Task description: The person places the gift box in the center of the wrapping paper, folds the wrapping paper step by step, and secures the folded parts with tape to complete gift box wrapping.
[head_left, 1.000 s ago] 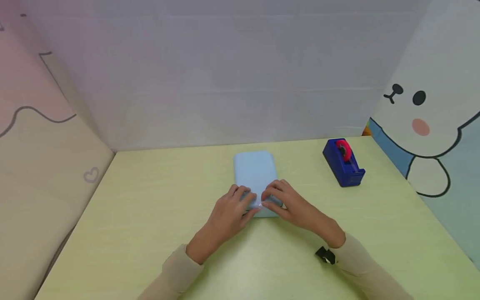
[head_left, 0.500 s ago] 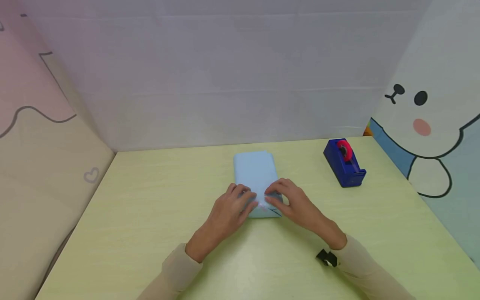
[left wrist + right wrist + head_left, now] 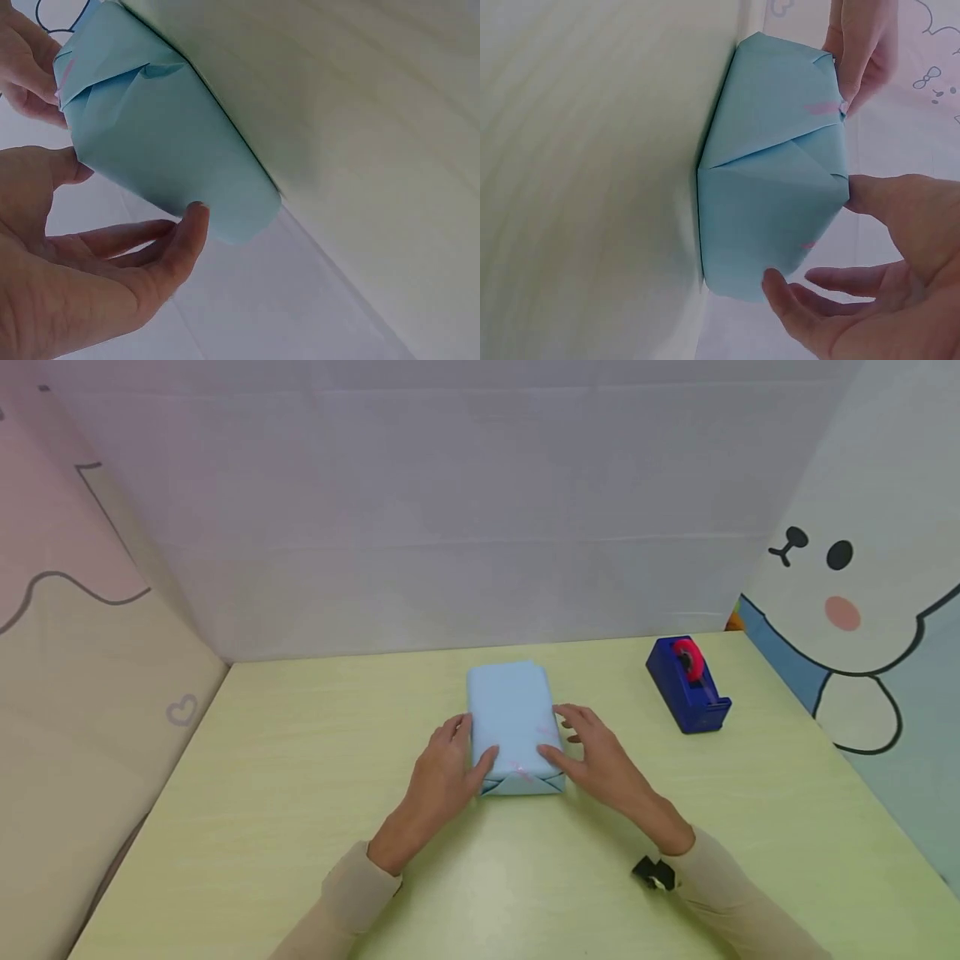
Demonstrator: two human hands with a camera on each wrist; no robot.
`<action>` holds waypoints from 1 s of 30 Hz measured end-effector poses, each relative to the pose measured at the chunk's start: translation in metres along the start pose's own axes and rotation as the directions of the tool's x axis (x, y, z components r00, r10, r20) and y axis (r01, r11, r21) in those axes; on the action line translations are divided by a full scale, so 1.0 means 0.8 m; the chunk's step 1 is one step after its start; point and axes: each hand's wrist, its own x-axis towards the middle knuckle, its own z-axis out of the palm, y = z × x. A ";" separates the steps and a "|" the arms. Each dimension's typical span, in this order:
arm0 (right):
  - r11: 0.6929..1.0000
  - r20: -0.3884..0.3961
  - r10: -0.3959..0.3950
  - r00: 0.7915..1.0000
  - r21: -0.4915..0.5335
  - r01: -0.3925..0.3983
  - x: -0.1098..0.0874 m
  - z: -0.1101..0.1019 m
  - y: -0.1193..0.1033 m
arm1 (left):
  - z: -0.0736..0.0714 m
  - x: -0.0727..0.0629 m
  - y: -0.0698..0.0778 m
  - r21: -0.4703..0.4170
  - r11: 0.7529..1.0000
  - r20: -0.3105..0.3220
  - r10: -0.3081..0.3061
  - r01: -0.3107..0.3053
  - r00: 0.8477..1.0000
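Note:
A flat parcel wrapped in light blue paper (image 3: 510, 718) lies on the table, its near end folded into flaps. A pink-marked piece of tape (image 3: 519, 768) sits over the near top edge. My left hand (image 3: 442, 768) rests at the parcel's left side, thumb on the top near the edge, fingers loosely bent along the side. On the other side, my right hand (image 3: 600, 764) has its thumb on the top and its fingers spread beside the right edge. In the right wrist view the folded end (image 3: 772, 150) shows pink strips, and neither hand is wrapped round the parcel.
A blue tape dispenser (image 3: 688, 687) with a red-cored roll stands at the right rear of the table. A small black object (image 3: 654, 873) is by the right sleeve. Light fabric walls (image 3: 465, 510) border the back and both sides of the pale table (image 3: 315, 735).
Both hands have moved apart from the middle of the parcel's near end to its two sides. The folded end and tape have come into sight. The parcel stays in place.

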 end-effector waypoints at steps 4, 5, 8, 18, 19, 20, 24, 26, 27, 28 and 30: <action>0.993 0.122 0.085 0.989 0.069 -0.094 0.000 -0.004 0.001 | 0.000 0.001 -0.003 -0.087 0.996 0.066 -0.022 0.028 0.998; 0.990 0.150 0.098 0.984 0.087 -0.112 0.000 -0.005 0.001 | 0.000 0.002 -0.004 -0.117 0.992 0.080 -0.029 0.038 0.996; 0.983 0.211 0.111 0.971 0.123 -0.139 0.000 -0.005 0.002 | 0.000 0.002 -0.005 -0.203 0.977 0.108 -0.045 0.066 0.993; 0.973 0.195 0.081 0.978 0.198 -0.120 -0.005 -0.002 0.002 | -0.004 -0.001 0.000 -0.318 0.936 0.160 -0.102 0.149 0.982; 0.972 0.189 0.081 0.979 0.204 -0.120 -0.005 -0.002 0.002 | -0.005 -0.002 0.000 -0.324 0.934 0.159 -0.106 0.154 0.981; 0.971 0.182 0.079 0.980 0.210 -0.117 -0.006 -0.002 0.002 | -0.006 -0.002 0.001 -0.328 0.931 0.159 -0.112 0.159 0.981; 0.967 0.143 0.079 0.987 0.231 -0.110 -0.008 -0.001 -0.002 | -0.007 -0.005 0.004 -0.355 0.922 0.132 -0.112 0.152 0.985; 0.966 0.115 0.078 0.990 0.235 -0.104 -0.009 0.000 -0.003 | -0.007 -0.006 0.005 -0.371 0.917 0.113 -0.109 0.144 0.988; 0.966 0.104 0.077 0.992 0.238 -0.100 -0.010 -0.001 -0.004 | -0.007 -0.007 0.006 -0.380 0.914 0.106 -0.108 0.140 0.989; 0.965 0.093 0.079 0.993 0.242 -0.099 -0.011 -0.001 -0.005 | -0.007 -0.008 0.006 -0.383 0.914 0.097 -0.108 0.137 0.989; 0.965 0.076 0.074 0.994 0.248 -0.091 -0.013 -0.001 -0.006 | -0.007 -0.009 0.008 -0.386 0.912 0.085 -0.114 0.139 0.990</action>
